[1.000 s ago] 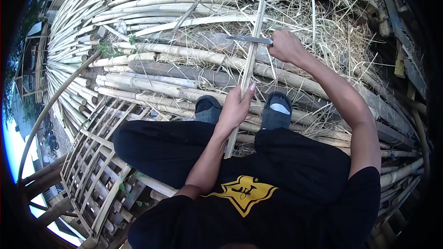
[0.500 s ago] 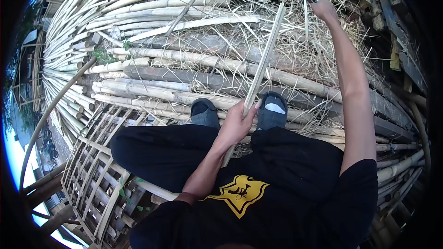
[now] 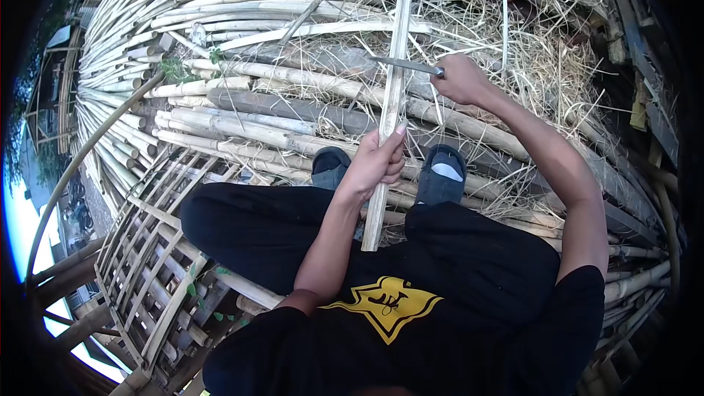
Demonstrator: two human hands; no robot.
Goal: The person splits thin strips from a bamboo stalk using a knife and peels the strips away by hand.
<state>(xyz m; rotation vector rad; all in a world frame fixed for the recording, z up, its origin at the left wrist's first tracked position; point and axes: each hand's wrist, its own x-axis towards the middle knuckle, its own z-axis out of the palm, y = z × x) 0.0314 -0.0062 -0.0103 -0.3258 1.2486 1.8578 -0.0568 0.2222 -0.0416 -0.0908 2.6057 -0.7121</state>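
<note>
My left hand (image 3: 375,163) is wrapped round the lower part of a split bamboo strip (image 3: 394,95), which slants up and away from my lap. My right hand (image 3: 460,80) grips the handle of a knife (image 3: 408,65). The knife's blade lies across the upper part of the strip, its tip pointing left. Most of the handle is hidden in my fist.
Long bamboo poles (image 3: 293,79) lie across the ground, with many more at the left. Pale shavings (image 3: 543,66) are heaped beyond my right hand. A woven bamboo lattice (image 3: 147,264) sits at the lower left. Two dark sandals (image 3: 441,180) rest on the poles.
My right hand has come back from the far right, bringing the knife onto the strip again. The strip now stands more upright, its top shifted left, and its lower end shows below my left hand.
</note>
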